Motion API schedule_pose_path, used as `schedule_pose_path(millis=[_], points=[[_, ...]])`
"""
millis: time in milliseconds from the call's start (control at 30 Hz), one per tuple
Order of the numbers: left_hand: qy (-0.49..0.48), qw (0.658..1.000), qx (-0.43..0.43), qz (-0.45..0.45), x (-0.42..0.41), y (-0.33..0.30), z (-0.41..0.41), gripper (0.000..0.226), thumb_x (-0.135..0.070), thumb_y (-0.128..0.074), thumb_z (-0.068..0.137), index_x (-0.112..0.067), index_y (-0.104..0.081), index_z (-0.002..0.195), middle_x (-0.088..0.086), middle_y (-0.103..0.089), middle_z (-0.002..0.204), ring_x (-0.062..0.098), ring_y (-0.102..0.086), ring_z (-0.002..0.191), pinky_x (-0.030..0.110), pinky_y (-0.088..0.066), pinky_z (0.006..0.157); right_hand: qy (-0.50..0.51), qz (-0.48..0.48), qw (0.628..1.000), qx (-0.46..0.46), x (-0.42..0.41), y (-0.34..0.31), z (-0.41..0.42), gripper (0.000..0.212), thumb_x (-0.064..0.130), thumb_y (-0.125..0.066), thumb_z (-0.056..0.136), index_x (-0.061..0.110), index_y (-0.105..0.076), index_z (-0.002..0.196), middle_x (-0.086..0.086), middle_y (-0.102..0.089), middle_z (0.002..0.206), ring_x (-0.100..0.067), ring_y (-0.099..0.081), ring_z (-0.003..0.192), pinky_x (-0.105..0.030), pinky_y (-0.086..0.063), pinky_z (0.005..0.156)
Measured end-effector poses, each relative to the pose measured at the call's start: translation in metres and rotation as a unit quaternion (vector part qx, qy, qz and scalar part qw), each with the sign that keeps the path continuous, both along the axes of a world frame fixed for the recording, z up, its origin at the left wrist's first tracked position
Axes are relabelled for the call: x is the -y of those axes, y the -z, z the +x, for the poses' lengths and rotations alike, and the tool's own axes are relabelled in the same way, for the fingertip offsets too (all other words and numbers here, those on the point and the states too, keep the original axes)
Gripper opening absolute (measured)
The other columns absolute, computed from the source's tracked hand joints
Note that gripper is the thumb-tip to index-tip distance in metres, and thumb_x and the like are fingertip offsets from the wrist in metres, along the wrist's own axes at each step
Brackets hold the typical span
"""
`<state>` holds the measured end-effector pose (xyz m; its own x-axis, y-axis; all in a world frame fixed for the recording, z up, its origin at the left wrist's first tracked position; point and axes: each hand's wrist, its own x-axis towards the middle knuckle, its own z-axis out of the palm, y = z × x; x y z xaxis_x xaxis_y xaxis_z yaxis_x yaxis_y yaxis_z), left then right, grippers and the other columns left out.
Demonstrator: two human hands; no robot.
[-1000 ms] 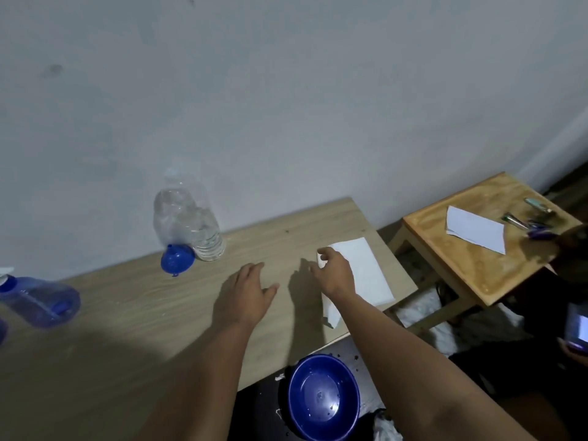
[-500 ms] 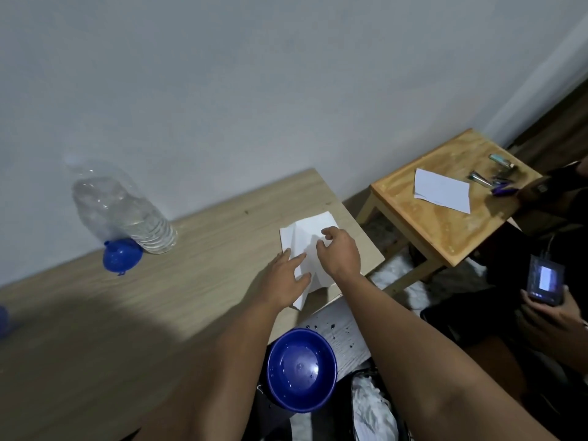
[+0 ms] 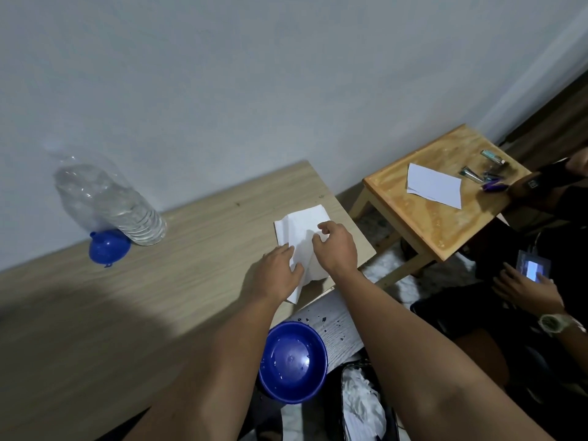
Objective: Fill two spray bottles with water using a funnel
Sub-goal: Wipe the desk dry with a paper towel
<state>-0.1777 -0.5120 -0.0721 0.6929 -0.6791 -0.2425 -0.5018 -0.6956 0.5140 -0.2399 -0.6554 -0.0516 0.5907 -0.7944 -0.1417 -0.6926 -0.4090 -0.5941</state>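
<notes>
**Both hands working a white tissue at the desk's right end**

Nearest, a blue bowl [image 3: 292, 361] is sitting below the desk [image 3: 133, 313] edge, between the two forearms. Above it, the left hand [image 3: 280, 275] is lying on a white tissue [image 3: 299, 227], its fingers pressed together on the paper's near edge. The right hand [image 3: 337, 246] is resting just beside it, its fingers curled and pinching a fold of the tissue. Farther left, a blue funnel [image 3: 109, 246] is lying on the desk, touching a clear plastic bottle [image 3: 108, 205] standing near the wall. No spray bottles are showing.
</notes>
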Motion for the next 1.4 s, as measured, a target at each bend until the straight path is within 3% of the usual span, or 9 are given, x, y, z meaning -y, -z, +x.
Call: schedule_pose_path(millis=[233,467,600,700,833,900,1033,1267,1400], points=[[-0.122,0.974,-0.130,-0.142,0.002,-0.034,-0.003,0.045,-0.026,-0.059,0.095,-0.020,-0.061,0.139,-0.002,-0.058,0.145,0.018,-0.056,0.130,0.033,-0.045,0.108,0.013,-0.008,0.999,0.028,-0.006,-0.019,-0.014,0.033,0.026,-0.062,0.102,0.017,-0.067,0.134,-0.004,-0.066,0.133,-0.024,-0.065,0.117,-0.034,-0.052,0.093],[-0.219,0.925,-0.194,-0.242,-0.010,-0.084,0.006,0.032,-0.022,-0.064,0.092,-0.027,-0.073,0.122,-0.004,-0.070,0.125,0.015,-0.067,0.111,0.026,-0.051,0.091,0.043,0.033,0.994,0.099,-0.020,-0.039,-0.016,0.028,0.024,-0.059,0.103,0.019,-0.069,0.128,0.000,-0.070,0.128,-0.020,-0.066,0.116,-0.034,-0.053,0.099],[-0.279,0.888,-0.218,-0.293,-0.026,-0.110,0.021,0.020,-0.021,-0.065,0.090,-0.034,-0.077,0.099,-0.011,-0.073,0.109,0.010,-0.068,0.098,0.023,-0.051,0.081,0.061,0.125,0.975,0.173,-0.028,-0.053,-0.005,0.025,0.018,-0.058,0.102,0.018,-0.072,0.123,0.002,-0.072,0.121,-0.017,-0.065,0.113,-0.030,-0.051,0.097],[-0.311,0.860,-0.238,-0.326,-0.045,-0.124,0.032,0.022,-0.015,-0.061,0.091,-0.030,-0.076,0.097,-0.013,-0.071,0.105,0.010,-0.064,0.092,0.023,-0.050,0.075,0.065,0.232,0.949,0.203,-0.033,-0.062,0.008,0.024,0.014,-0.059,0.098,0.019,-0.073,0.117,-0.001,-0.073,0.118,-0.021,-0.069,0.107,-0.034,-0.056,0.093],[-0.346,0.827,-0.283,-0.342,-0.078,-0.133,0.047,0.027,-0.012,-0.059,0.085,-0.029,-0.079,0.093,-0.001,-0.074,0.108,0.028,-0.067,0.103,0.046,-0.056,0.094,0.047,0.343,0.916,0.202,-0.052,-0.071,0.022,0.031,0.019,-0.063,0.098,0.021,-0.067,0.128,-0.005,-0.069,0.124,-0.026,-0.067,0.115,-0.038,-0.056,0.086],[-0.358,0.800,-0.321,-0.359,-0.093,-0.133,0.052,0.027,-0.007,-0.059,0.086,-0.023,-0.078,0.096,0.007,-0.074,0.108,0.034,-0.069,0.100,0.048,-0.056,0.094,0.026,0.410,0.894,0.182,-0.065,-0.073,0.026,0.039,0.024,-0.063,0.098,0.025,-0.060,0.137,-0.004,-0.067,0.128,-0.025,-0.065,0.118,-0.039,-0.055,0.085],[-0.369,0.754,-0.377,-0.391,-0.120,-0.141,0.050,0.024,0.003,-0.053,0.096,-0.010,-0.068,0.110,0.011,-0.070,0.094,0.025,-0.066,0.078,0.035,-0.056,0.070,-0.031,0.522,0.836,0.166,-0.091,-0.070,0.040,0.047,0.028,-0.064,0.100,0.030,-0.049,0.144,-0.001,-0.069,0.131,-0.023,-0.066,0.119,-0.057,-0.049,0.107],[-0.459,0.706,-0.360,-0.403,-0.191,-0.119,0.045,0.023,-0.005,-0.062,0.094,-0.011,-0.062,0.117,0.015,-0.072,0.109,0.026,-0.070,0.086,0.040,-0.058,0.074,-0.068,0.552,0.804,0.207,-0.157,-0.060,0.073,0.045,0.006,-0.076,0.091,0.014,-0.063,0.133,-0.014,-0.078,0.117,-0.034,-0.076,0.104,-0.052,-0.061,0.094],[-0.440,0.765,-0.298,-0.364,-0.236,-0.109,0.035,0.076,-0.022,-0.087,0.078,-0.025,-0.044,0.139,0.004,-0.070,0.116,0.020,-0.073,0.096,0.041,-0.060,0.083,-0.091,0.496,0.846,0.175,-0.208,-0.057,0.087,0.041,0.002,-0.077,0.087,0.015,-0.061,0.122,-0.019,-0.077,0.111,-0.035,-0.076,0.094,-0.056,-0.062,0.091]])
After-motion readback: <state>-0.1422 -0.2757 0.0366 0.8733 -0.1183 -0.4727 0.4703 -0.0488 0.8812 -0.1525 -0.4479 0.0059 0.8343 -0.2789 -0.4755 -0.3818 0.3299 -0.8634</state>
